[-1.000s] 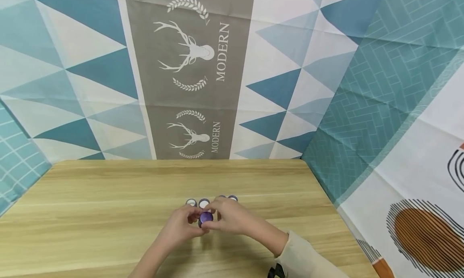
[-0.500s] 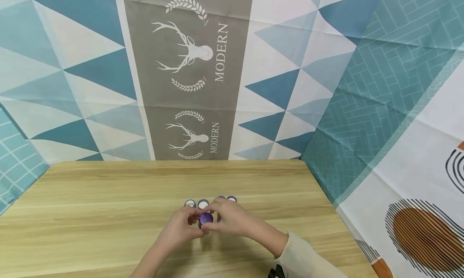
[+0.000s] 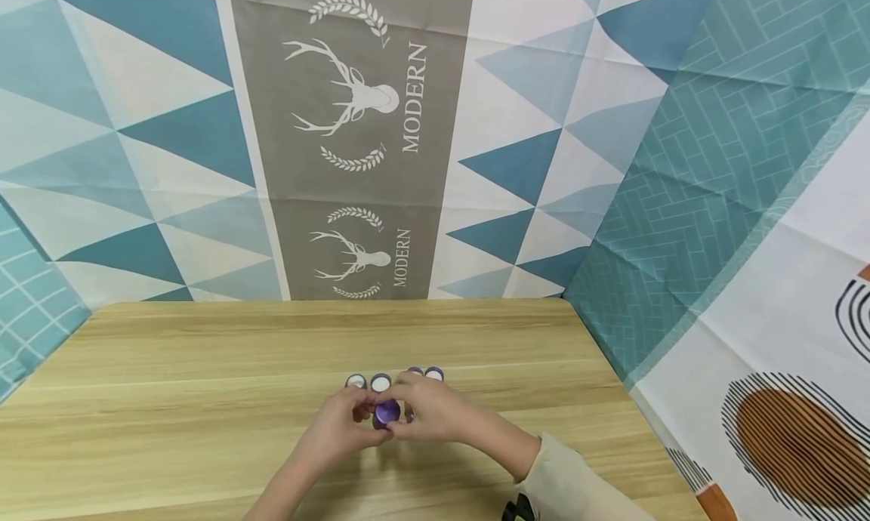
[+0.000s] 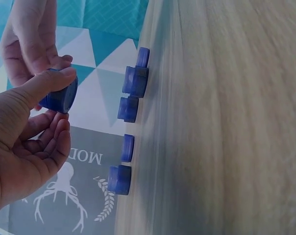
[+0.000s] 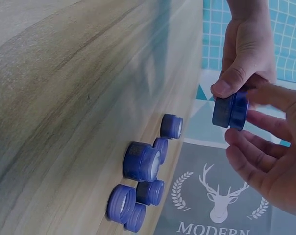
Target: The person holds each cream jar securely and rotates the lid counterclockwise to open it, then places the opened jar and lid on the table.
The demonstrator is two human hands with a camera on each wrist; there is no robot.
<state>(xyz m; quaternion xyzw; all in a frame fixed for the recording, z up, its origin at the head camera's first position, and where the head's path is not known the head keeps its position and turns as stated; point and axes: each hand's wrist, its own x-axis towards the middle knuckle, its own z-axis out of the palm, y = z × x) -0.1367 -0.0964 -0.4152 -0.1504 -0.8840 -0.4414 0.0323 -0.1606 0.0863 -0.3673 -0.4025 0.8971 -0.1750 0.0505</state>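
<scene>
Both hands, left hand (image 3: 337, 424) and right hand (image 3: 433, 411), pinch one purple jar (image 3: 387, 413) above the desk (image 3: 170, 400). Beyond the jar, more jars (image 5: 142, 161) cluster, partly hidden by fingers; their count is unclear.

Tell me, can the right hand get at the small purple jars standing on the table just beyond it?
Probably yes: the jars stand uncovered just past the right hand, but it and the left hand grip a purple jar first.
</scene>
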